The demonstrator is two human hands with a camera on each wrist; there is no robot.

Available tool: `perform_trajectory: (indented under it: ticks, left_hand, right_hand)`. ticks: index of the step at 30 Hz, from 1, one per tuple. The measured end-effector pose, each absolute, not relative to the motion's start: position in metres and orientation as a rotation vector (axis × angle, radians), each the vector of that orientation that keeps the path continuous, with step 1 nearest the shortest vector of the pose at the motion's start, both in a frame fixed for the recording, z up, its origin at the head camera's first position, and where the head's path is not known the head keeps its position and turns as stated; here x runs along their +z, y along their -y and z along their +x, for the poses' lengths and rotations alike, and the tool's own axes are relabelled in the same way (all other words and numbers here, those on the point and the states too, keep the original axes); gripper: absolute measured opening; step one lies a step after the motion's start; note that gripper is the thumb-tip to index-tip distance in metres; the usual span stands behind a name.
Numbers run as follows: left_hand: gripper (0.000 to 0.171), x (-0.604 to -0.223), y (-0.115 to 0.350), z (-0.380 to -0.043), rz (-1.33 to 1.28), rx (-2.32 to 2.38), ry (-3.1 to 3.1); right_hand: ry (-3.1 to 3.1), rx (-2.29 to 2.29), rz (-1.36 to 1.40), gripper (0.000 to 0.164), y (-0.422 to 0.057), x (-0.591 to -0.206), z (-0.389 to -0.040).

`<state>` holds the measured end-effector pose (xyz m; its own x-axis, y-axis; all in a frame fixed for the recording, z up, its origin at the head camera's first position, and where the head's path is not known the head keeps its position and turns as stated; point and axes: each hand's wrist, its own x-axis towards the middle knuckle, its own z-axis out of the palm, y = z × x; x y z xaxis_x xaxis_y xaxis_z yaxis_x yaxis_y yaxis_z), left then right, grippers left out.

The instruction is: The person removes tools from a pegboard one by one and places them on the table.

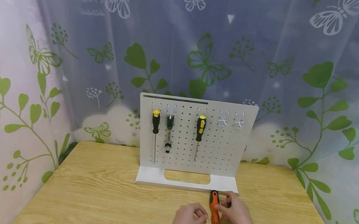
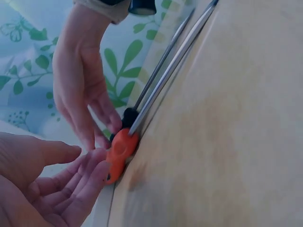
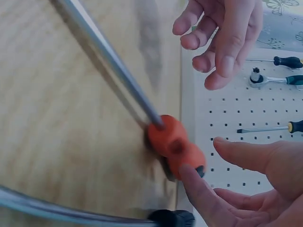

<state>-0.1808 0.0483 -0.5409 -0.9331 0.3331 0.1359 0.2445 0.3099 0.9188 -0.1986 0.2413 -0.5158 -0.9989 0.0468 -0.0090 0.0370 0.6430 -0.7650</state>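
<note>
An orange screwdriver (image 1: 214, 208) with a long steel shaft lies on the table, its handle end by the white pegboard's base. My right hand (image 1: 236, 211) is over the handles, fingers extended. In the right wrist view, the index fingertip (image 3: 189, 176) touches the orange handle (image 3: 168, 135). Beside it lies a second long-shafted tool with a black handle (image 3: 173, 218), partly hidden by the right hand in the head view. My left hand (image 1: 186, 222) hovers left of the orange screwdriver, fingers loosely bent and nothing in them.
On the upright pegboard (image 1: 183, 143) hang a black screwdriver with a yellow end (image 1: 156, 122), a green-handled ratchet (image 1: 170, 122) and a yellow-and-black screwdriver (image 1: 200, 128). Clear hooks (image 1: 223, 120) stick out at its upper right. Patterned curtains (image 1: 183, 32) surround the wooden table (image 1: 92, 191).
</note>
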Motion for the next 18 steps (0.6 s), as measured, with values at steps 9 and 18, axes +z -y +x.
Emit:
perform_trajectory:
  ticks: [9, 18]
  left_hand:
    - [0.005, -0.527, -0.035, -0.206, 0.533, 1.864, -2.489]
    - [0.019, -0.515, -0.025, -0.233, 0.624, 1.828, -2.680]
  right_hand:
    - [2.779, 1.286, 0.048, 0.046, -0.246, -0.494, -0.211]
    - [2.727, 1.263, 0.154, 0.046, -0.248, -0.465, -0.230]
